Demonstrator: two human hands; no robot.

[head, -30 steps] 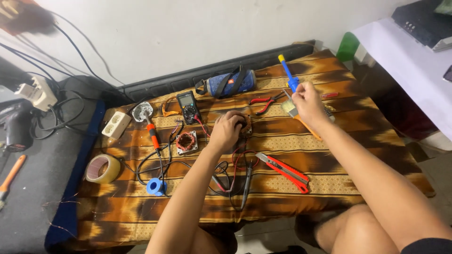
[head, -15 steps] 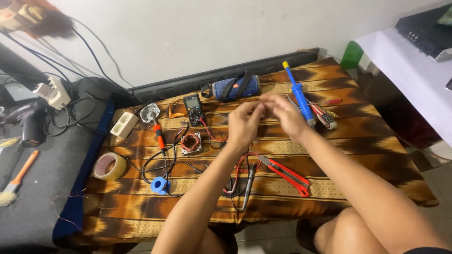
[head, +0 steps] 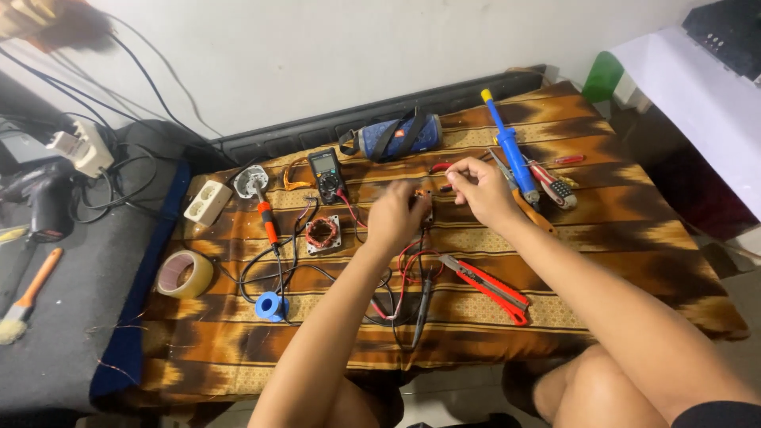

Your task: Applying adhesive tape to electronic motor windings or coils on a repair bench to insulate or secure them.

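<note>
both hands' grip pinched on a small part [head: 426, 208]: left hand [head: 396, 218], right hand [head: 482, 189]; no containers nearby.

A low table [head: 634, 238] is covered by a brown patterned cloth [head: 238, 357]; tape roll [head: 184, 274] near its left edge, red cutter [head: 487, 288] toward the front, possibly a multimeter [head: 326, 174] at the back.

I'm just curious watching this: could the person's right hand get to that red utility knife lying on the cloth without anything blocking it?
Probably yes. The red utility knife lies bare on the cloth, just below the right hand and beside its forearm, with only red leads off to its left. The hand seems busy pinching a small part, though.
</note>
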